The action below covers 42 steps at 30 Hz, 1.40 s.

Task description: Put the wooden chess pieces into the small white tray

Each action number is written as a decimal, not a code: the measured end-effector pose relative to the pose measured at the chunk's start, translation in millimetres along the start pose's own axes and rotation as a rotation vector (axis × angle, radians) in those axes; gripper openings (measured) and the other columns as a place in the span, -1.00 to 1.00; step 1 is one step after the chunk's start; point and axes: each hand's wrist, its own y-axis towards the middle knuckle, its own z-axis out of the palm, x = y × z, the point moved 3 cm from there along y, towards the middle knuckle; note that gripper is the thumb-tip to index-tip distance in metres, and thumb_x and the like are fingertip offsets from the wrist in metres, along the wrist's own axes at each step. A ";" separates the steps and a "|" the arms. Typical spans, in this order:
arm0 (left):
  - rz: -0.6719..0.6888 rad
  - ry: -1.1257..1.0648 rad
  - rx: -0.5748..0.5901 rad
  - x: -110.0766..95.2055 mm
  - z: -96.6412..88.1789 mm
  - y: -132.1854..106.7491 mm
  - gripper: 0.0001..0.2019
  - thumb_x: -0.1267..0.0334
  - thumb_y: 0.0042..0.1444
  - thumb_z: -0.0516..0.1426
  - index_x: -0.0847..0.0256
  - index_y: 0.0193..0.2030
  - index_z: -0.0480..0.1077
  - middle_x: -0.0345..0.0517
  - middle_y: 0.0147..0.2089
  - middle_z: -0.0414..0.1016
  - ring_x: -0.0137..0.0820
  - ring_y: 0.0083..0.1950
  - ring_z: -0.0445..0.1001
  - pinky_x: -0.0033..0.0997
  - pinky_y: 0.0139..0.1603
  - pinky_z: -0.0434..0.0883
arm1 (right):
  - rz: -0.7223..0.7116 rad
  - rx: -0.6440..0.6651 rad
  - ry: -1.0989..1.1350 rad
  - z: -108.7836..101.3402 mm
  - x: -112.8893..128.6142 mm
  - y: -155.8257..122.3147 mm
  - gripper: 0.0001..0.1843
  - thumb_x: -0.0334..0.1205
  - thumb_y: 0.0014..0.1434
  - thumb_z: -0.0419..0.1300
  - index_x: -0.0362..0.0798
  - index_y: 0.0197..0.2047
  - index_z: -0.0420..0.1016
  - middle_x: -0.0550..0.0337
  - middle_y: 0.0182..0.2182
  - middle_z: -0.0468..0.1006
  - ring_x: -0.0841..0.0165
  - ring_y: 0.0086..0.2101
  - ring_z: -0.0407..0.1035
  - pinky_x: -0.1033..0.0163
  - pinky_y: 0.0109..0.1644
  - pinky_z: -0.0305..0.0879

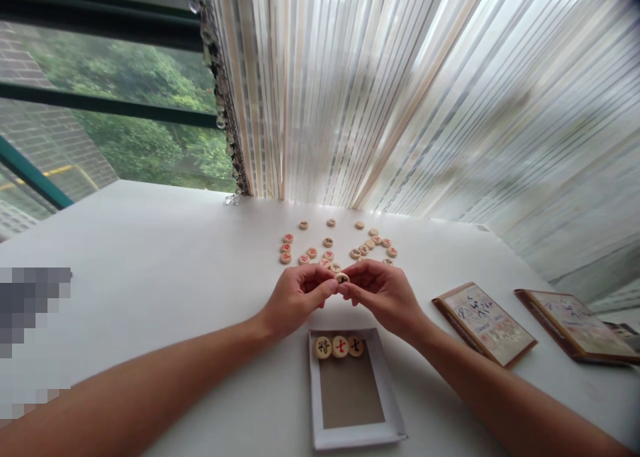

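Note:
Between the fingertips of my left hand (299, 295) and my right hand (383, 295) is a round wooden Chinese chess piece (342, 278) with a black character. Both hands pinch it, one from each side, above the table. Just nearer to me lies a shallow white box (360, 438) with a brown bottom. Along its far end three pieces sit in a row: a black-marked one (323, 347), a red-marked one (341, 347) and another black-marked one (355, 346). Beyond my hands several loose pieces (312, 253) with red or black characters are scattered; my fingers partly hide the nearest.
Two brown-edged boxes with printed lids, one nearer (487, 323) and one farther right (580, 320), lie on the white table (210, 270). A striped string curtain (340, 97) hangs along the far edge. Left of it is a window (140, 123). A blurred-out patch covers the far left.

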 end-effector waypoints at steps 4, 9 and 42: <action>-0.018 -0.050 -0.020 -2.3 -0.8 0.8 -0.76 0.13 0.20 0.35 0.31 -0.25 0.58 -0.16 -0.41 0.58 -0.53 -0.48 0.39 -0.55 -0.48 0.37 | 0.024 0.033 0.075 -0.4 -0.1 3.2 -0.62 -0.06 -0.03 0.66 -0.08 -0.25 0.71 0.13 -0.44 0.73 0.33 -0.47 0.59 0.27 -0.42 0.56; -0.015 -0.004 -0.064 -5.1 1.2 -1.6 -0.85 0.23 0.19 0.35 0.30 -0.21 0.60 -0.15 -0.40 0.60 -0.51 -0.46 0.45 -0.55 -0.47 0.43 | 0.008 0.026 0.062 -4.6 -0.1 -5.1 -0.83 -0.14 0.20 0.53 -0.01 -0.17 0.77 0.15 -0.41 0.74 0.33 -0.44 0.64 0.25 -0.34 0.64; -0.028 0.024 -0.037 -9.2 3.4 -1.5 -0.90 0.32 0.17 0.38 0.24 -0.18 0.71 -0.09 -0.33 0.71 -0.43 -0.36 0.60 -0.56 -0.41 0.55 | 0.010 0.006 0.129 -6.7 -0.3 -11.8 -0.89 -0.20 0.18 0.54 0.08 -0.18 0.81 0.14 -0.25 0.78 0.29 -0.24 0.68 0.21 -0.09 0.68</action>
